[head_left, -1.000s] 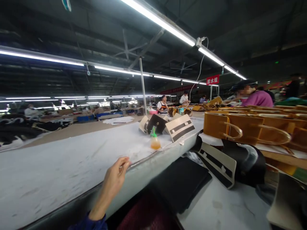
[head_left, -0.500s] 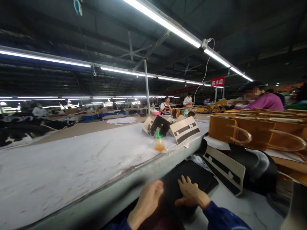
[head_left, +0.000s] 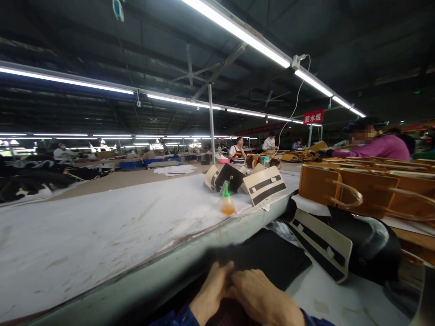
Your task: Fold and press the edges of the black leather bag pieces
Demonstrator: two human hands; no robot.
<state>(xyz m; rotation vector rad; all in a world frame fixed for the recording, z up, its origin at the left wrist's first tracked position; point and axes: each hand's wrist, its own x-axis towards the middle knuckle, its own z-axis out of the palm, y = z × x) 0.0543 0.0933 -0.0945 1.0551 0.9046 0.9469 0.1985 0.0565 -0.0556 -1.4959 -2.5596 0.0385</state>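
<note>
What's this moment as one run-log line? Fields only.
left hand: by black sheet | right hand: curled, close beside left | grip: unclear | bottle of orange liquid: upright on white tabletop

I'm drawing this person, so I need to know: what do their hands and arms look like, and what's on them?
The left hand and right hand are ordinary human hands without gloves. No watch or bracelet shows. The left sleeve and right sleeve are dark blue.
</note>
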